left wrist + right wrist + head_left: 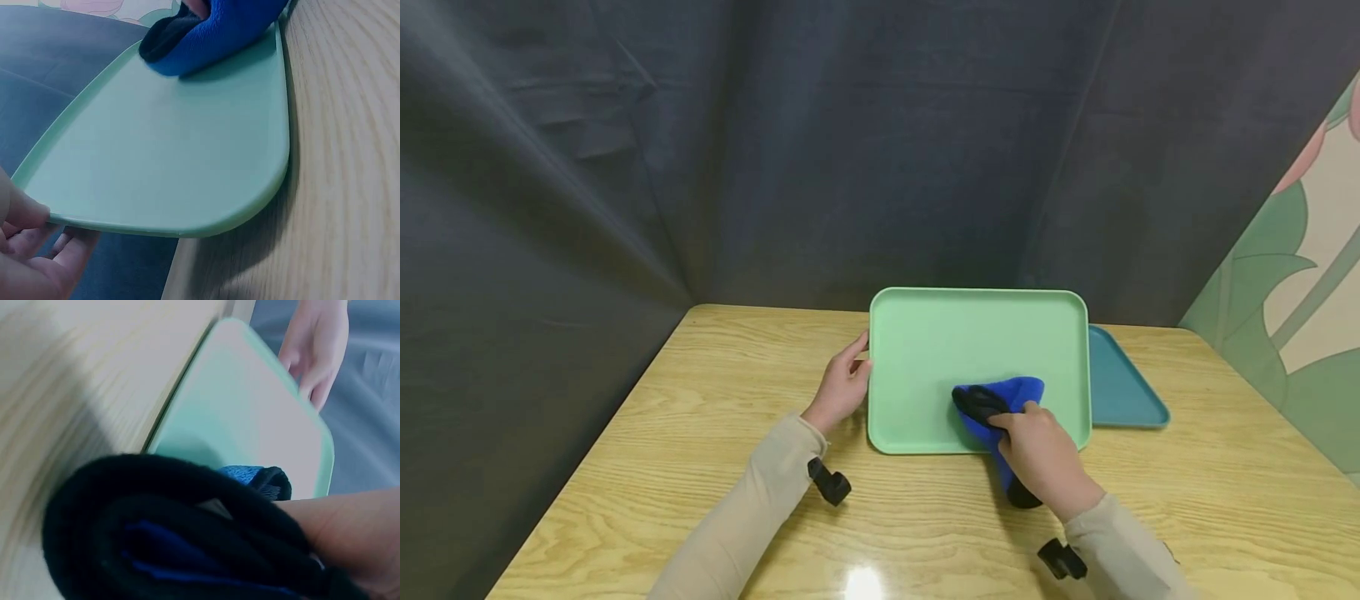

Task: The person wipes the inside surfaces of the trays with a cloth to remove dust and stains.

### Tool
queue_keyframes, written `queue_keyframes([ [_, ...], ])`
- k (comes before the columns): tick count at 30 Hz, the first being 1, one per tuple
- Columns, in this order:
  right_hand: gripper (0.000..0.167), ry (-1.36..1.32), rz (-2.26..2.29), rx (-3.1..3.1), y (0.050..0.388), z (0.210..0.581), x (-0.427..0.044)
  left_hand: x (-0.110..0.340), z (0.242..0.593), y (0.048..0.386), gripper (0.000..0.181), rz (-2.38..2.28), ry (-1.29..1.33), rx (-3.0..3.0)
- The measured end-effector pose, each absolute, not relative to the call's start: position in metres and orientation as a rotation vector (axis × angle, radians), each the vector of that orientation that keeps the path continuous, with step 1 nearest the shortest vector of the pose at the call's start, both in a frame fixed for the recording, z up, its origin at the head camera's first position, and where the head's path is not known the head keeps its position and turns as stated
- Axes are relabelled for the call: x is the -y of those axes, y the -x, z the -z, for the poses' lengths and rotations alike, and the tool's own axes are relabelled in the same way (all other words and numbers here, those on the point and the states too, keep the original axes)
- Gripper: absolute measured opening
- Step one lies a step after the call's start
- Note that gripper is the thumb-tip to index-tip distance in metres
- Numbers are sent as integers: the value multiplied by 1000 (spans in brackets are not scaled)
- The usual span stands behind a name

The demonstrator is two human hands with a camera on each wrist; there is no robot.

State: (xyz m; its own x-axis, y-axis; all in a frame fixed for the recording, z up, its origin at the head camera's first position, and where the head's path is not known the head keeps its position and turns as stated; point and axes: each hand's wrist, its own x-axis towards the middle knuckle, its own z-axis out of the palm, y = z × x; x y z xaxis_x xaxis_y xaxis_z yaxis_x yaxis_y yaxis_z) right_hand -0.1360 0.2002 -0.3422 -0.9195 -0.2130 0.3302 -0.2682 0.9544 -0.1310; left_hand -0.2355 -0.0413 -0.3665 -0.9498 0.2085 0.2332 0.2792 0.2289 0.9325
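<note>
A light green tray [955,350] is tilted up, its lower edge at the wooden table and its inner face towards me. My left hand [841,387] grips the tray's left rim, with the thumb on the near side and fingers behind, as the left wrist view shows. In my right hand [1043,454] is a folded blue cloth with black edging [1018,390], bunched under the fingers. The cloth lies against the lower right part of the tray's inner face, and one end hangs below the rim. In the right wrist view its black edge [125,481] hides most of the fingers.
A teal tray [1123,383] lies on the table behind the green one, partly covered by it. The wooden table [737,367] ends at a dark curtain [880,150] at the back and left. A wall with painted leaves [1262,242] stands at the right.
</note>
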Motion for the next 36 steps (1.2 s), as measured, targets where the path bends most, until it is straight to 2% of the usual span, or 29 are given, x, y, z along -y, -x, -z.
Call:
queue_keyframes([
  [9,27,-186,-216,2838,134,345,-248,41,364,233,51,1862,456,2438],
  [15,27,-174,-226,2799,132,349,-264,40,363,232,51,1875,449,2439],
  [28,34,-117,-240,2896,130,350,-264,40,363,233,51,1861,444,2443],
  [36,31,-192,-244,2839,131,350,-250,39,364,233,51,1871,450,2431],
])
